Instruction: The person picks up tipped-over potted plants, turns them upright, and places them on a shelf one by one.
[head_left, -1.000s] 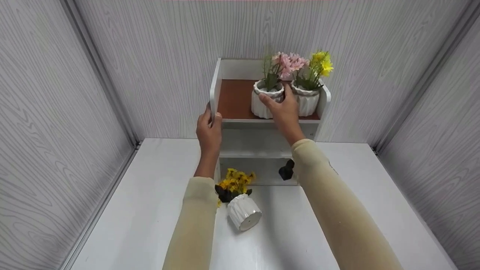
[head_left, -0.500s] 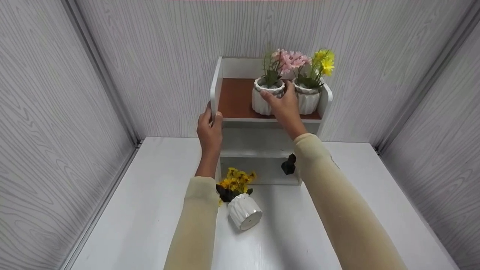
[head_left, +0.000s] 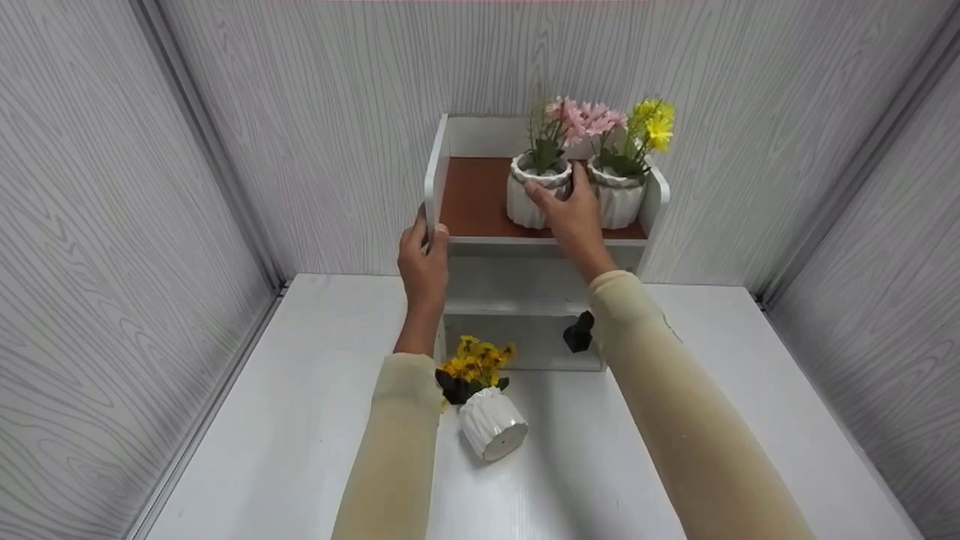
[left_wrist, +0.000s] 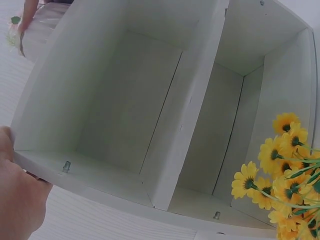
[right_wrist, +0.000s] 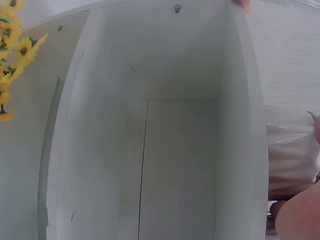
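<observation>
"Head view: what does the right hand (head_left: pixel 574 216) have?"

"A ribbed white pot (head_left: pixel 527 204), upright on the brown top board (head_left: pixel 472 196). Thumb lies on its near side, fingers reach round its right; they're spread about as wide as that pot."

"Right of that grip?"

"Just beside the fingers, a second ribbed pot (head_left: pixel 621 204) with yellow flowers (head_left: pixel 658 133). Pink flowers (head_left: pixel 574 124) stand above the grip, though I can't make out which pot every stem comes from."

"And the left hand (head_left: pixel 425 262)?"

"Left of the right one and lower, pinching the side panel (head_left: pixel 433 180) of the white shelf unit (head_left: pixel 544 279), thumb and fingers parted only by its thickness."

"Below both grips?"

"A tipped white pot (head_left: pixel 491 421) on the tabletop (head_left: pixel 300 390), its orange-yellow flowers (head_left: pixel 478 361) near the shelf unit."
</observation>
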